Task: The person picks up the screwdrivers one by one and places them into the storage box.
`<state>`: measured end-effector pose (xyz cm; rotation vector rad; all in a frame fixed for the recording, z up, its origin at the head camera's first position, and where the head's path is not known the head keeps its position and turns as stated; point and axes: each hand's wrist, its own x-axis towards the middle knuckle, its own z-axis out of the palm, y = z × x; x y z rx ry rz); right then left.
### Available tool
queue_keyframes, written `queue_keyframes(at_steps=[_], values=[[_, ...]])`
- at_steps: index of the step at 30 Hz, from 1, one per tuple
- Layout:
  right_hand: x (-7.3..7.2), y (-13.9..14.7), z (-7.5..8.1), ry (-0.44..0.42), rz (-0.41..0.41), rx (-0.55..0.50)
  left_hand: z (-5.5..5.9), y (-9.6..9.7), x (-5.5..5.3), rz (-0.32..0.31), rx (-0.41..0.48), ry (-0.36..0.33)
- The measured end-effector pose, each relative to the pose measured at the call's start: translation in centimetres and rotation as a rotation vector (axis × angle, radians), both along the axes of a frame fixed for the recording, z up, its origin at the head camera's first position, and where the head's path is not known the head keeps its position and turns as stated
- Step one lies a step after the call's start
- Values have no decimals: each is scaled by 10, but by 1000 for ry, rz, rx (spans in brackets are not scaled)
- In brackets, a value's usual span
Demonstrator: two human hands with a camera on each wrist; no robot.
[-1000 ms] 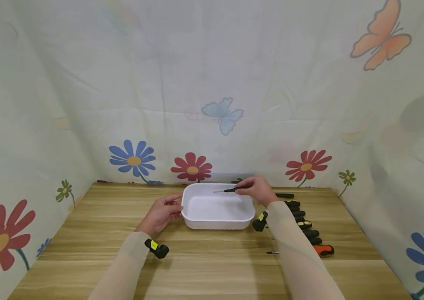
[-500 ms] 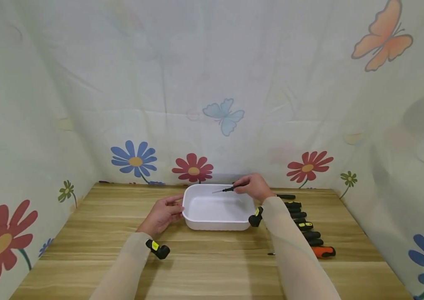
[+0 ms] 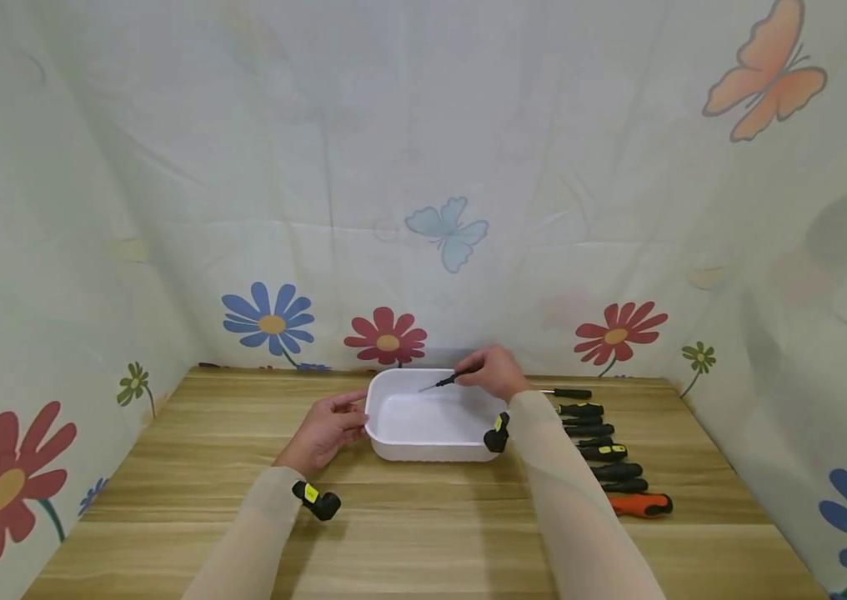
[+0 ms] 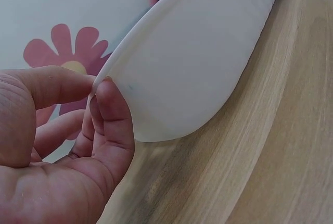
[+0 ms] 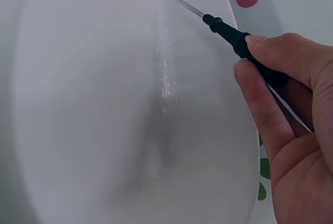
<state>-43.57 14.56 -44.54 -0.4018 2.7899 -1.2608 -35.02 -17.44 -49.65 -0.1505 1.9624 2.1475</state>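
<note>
A white rectangular dish with rounded corners stands on the wooden table. At its left end my left hand pinches the rim; the left wrist view shows the thumb on the outer wall and the index finger at the edge. Over the dish's back right part, my right hand holds a small black-handled screwdriver between thumb and fingers. The screwdriver's thin metal shaft points left and slightly down into the dish. Whether its tip touches the dish, I cannot tell.
Right of the dish, several screwdrivers lie in a column, most black-handled, some with yellow, such as the black-and-yellow screwdriver. Nearest is an orange-handled screwdriver. My right sleeve hides some shafts. A flowered cloth backdrop stands behind the table.
My right hand has moved a little to the left with the screwdriver, further over the dish, and its shaft tilts down slightly more. My left hand stays on the rim.
</note>
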Motion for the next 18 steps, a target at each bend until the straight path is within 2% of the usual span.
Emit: queue_keyframes(at_steps=[6, 10, 18], values=[[-6, -4, -4, 49, 26, 18, 2, 1, 0, 5, 3, 12], [-8, -4, -3, 22, 10, 49, 1, 2, -1, 3, 1, 22], [-7, -7, 3, -14, 12, 69, -3, 0, -3, 8, 5, 1]])
